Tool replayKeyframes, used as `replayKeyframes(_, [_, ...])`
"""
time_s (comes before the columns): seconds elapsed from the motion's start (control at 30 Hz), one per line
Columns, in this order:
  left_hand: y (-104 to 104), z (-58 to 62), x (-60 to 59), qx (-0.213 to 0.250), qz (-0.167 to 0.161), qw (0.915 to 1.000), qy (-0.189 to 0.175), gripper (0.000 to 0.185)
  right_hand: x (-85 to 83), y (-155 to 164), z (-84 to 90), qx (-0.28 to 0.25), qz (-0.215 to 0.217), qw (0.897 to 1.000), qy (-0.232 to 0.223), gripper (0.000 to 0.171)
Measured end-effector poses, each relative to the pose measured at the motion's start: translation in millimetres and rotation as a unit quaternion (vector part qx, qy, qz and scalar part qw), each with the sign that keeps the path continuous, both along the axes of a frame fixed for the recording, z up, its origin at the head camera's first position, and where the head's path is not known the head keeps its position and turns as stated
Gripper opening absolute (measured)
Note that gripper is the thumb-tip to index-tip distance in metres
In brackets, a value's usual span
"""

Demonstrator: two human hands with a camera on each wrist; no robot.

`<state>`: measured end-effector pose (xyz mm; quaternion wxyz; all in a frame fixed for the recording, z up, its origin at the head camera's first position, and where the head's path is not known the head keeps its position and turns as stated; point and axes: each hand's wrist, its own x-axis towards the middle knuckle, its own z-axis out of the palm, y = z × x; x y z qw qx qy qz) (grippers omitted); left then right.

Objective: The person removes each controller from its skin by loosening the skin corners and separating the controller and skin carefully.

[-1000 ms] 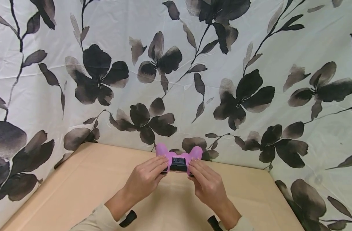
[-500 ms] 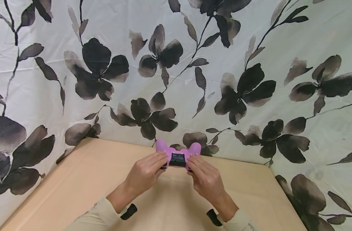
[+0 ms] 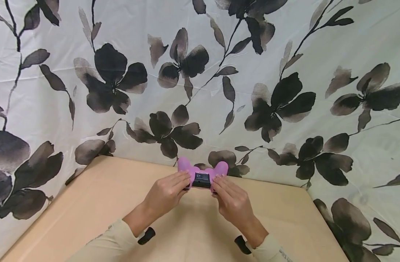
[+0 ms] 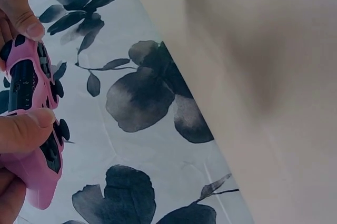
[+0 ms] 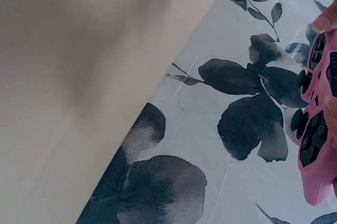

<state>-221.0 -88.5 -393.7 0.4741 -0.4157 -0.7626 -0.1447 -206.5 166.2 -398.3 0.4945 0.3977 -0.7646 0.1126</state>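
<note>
A game controller in a pink sleeve [image 3: 202, 174] is held above the tabletop, its grips pointing away and a black labelled panel facing up in the head view. My left hand [image 3: 165, 193] grips its left side, fingers over the upward face. On the opposite side my right hand [image 3: 234, 200] grips it the same way. In the left wrist view, a thumb presses the near edge of the controller [image 4: 39, 179], and black thumbsticks stick out of its face. The right wrist view shows the controller's button side [image 5: 313, 150], partly cut off by the frame.
A pale tan tabletop [image 3: 114, 196] lies beneath the hands. White cloth with dark flowers [image 3: 219, 120] hangs behind it and along both sides. A black strap end [image 3: 146, 235] sticks out near the left wrist, another [image 3: 242, 244] near the right.
Over the past second the controller and both hands have shifted slightly up in the head view, along with the background. The grip of both hands looks the same.
</note>
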Motion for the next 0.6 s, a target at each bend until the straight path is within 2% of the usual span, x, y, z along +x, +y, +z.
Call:
replayKeyframes(0.23, [-1.5,0.2,-5.5,-0.008,0.000,1.0000,0.005,0.039,-5.5,1.8,-1.6,0.019,-0.006,1.000,-0.014,0.020])
replayKeyframes(0.4, [-2.2,0.7,-10.0,-0.010,-0.002,0.9999,0.011,0.038,-9.2,1.7,-1.0,0.021,-0.006,1.000,-0.011,0.019])
replayKeyframes(0.6, [-4.2,-0.8,-11.3,-0.015,0.004,0.9999,-0.005,0.037,-11.9,-0.4,-1.5,0.028,-0.009,0.999,-0.024,0.022])
